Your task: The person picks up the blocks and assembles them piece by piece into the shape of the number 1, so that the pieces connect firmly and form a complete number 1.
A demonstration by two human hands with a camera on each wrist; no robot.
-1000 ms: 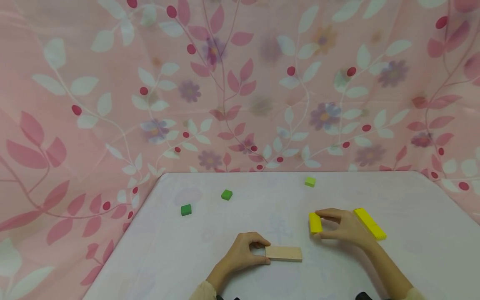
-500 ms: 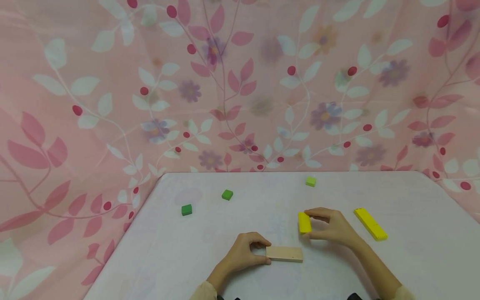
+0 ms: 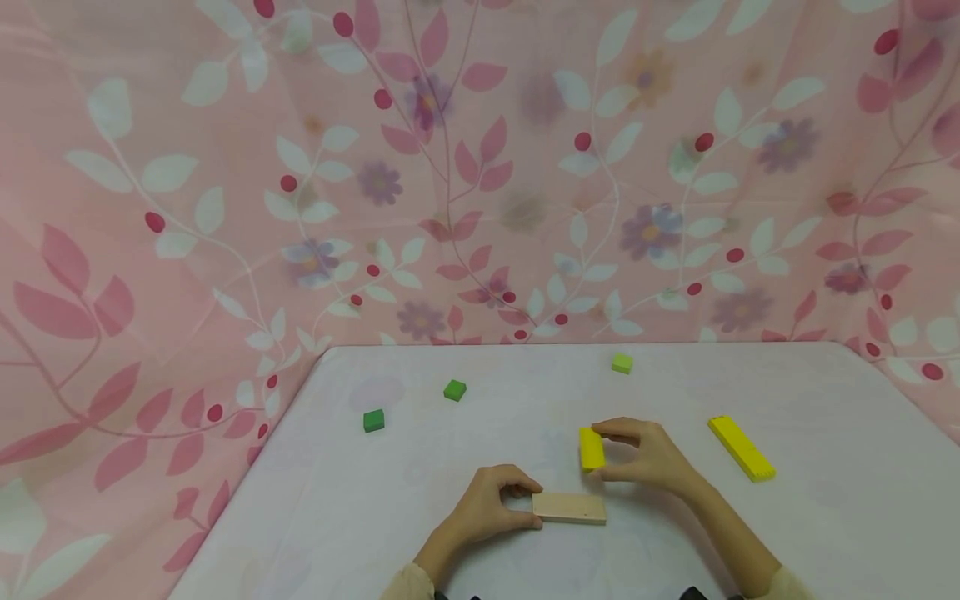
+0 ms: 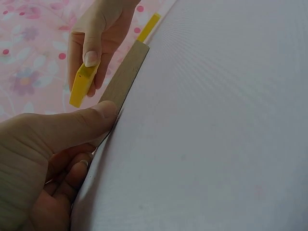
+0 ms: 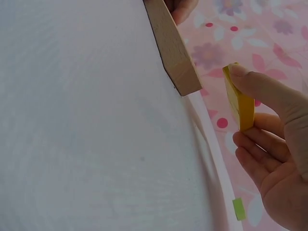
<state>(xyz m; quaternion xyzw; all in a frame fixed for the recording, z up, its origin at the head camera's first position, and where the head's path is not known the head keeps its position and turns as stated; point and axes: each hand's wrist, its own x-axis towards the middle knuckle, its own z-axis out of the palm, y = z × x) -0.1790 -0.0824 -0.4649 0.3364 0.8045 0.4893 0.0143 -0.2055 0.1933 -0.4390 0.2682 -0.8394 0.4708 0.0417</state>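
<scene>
My left hand (image 3: 491, 504) pinches the left end of a plain wooden block (image 3: 568, 507), which lies flat on the table. Thumb and fingers sit on its two long edges. My right hand (image 3: 648, 454) holds a yellow block (image 3: 592, 450) by its ends between thumb and fingers. In the right wrist view the yellow block (image 5: 240, 101) is raised above the table surface, apart from the wooden block (image 5: 173, 48). From the head view it hangs behind the wooden block's right part.
A longer yellow bar (image 3: 741, 448) lies at the right of the white-covered table (image 3: 337, 517). Two green blocks, one far left (image 3: 373, 420) and another nearer the middle (image 3: 454, 390), lie on it. A light green block (image 3: 622, 363) is near the back edge. Behind hangs a pink floral curtain (image 3: 480, 167).
My right hand has moved left with the yellow block, away from the yellow bar and toward the wooden block. The left hand and the wooden block have stayed in place.
</scene>
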